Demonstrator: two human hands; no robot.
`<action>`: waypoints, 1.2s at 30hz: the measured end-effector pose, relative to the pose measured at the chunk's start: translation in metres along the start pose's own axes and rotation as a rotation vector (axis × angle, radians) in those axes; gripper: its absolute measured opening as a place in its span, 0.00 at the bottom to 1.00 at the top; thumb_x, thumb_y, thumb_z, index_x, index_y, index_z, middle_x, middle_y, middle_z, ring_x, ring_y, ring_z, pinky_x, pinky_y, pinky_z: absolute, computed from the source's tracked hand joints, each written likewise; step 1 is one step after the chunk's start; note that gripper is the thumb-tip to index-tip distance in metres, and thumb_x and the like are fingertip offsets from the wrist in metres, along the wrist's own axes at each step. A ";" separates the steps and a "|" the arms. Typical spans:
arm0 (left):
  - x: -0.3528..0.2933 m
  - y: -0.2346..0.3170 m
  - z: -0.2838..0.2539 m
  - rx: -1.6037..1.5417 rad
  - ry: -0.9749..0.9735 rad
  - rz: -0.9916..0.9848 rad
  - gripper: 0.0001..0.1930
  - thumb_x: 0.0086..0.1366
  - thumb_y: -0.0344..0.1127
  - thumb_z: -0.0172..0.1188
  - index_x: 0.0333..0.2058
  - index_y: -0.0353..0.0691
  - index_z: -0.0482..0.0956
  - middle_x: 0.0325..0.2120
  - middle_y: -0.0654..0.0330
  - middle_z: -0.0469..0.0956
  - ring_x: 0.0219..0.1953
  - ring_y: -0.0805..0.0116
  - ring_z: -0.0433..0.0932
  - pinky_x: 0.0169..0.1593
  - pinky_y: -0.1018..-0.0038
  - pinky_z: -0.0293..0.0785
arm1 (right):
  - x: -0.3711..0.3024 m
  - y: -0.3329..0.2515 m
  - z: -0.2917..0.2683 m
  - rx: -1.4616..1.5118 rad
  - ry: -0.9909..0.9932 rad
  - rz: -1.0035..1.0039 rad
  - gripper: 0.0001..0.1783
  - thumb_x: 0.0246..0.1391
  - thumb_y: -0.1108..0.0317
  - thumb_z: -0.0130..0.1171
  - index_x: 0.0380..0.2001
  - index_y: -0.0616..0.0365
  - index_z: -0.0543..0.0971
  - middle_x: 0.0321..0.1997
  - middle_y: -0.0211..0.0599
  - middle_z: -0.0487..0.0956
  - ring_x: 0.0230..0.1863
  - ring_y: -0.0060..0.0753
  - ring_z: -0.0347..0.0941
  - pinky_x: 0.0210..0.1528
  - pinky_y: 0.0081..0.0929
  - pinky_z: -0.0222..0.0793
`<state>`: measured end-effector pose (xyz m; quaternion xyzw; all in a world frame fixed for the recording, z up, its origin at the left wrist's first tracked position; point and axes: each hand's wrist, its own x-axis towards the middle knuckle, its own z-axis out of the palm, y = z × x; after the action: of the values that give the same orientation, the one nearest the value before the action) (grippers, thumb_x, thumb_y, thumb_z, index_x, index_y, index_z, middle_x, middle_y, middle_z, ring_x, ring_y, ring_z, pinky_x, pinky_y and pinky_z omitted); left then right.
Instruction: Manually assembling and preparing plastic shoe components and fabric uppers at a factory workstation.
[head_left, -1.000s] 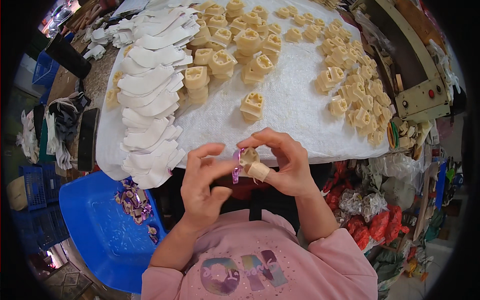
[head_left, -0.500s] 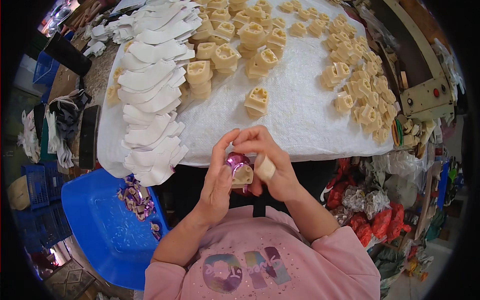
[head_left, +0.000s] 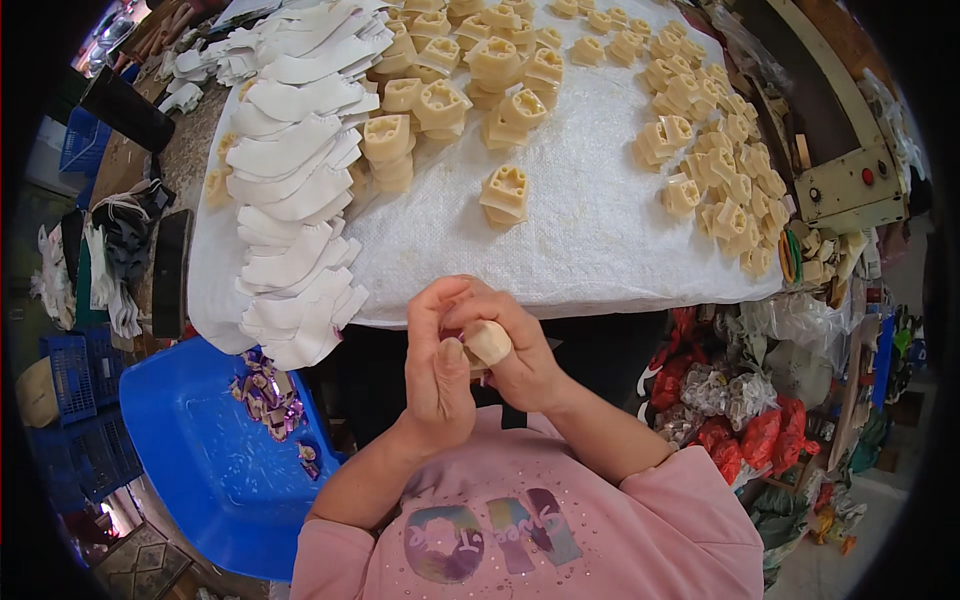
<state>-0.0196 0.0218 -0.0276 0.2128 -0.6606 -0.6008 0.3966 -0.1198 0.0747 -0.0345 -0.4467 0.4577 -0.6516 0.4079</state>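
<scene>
Close to my body, below the table edge, my left hand (head_left: 438,375) and my right hand (head_left: 527,362) are cupped together around one shoe heel (head_left: 475,364). Only slivers of its cream end and shiny purple covering show; my fingers hide the rest. A pale cream cap (head_left: 489,342), apparently worn on my right thumb, lies across the front of the heel. Just beyond my hands, a single small stack of bare cream heels (head_left: 505,197) stands on the white-covered table (head_left: 590,230). Overlapping white curved pieces (head_left: 295,255) run along the table's left side.
A blue basin (head_left: 190,470) holding several purple-covered heels (head_left: 270,400) stands at my left. Many cream heels (head_left: 730,180) lie at the table's right, with more stacks at the back. A dark phone (head_left: 172,275) rests left of the table. Red bags (head_left: 762,440) sit at the lower right.
My right hand has moved left and closed over the heel, its capped thumb now across the front. The purple covering, plainly visible before, is mostly hidden.
</scene>
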 end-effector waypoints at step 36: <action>0.009 0.008 -0.042 0.030 -0.038 -0.129 0.24 0.47 0.19 0.64 0.45 0.37 0.72 0.33 0.56 0.71 0.31 0.67 0.75 0.35 0.79 0.72 | 0.022 -0.014 -0.024 -0.031 -0.007 0.183 0.14 0.60 0.63 0.48 0.37 0.64 0.74 0.28 0.31 0.72 0.30 0.27 0.69 0.37 0.22 0.65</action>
<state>0.0096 -0.0093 -0.0188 0.2493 -0.6621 -0.6189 0.3412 -0.1502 0.0633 -0.0203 -0.4115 0.5052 -0.6029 0.4604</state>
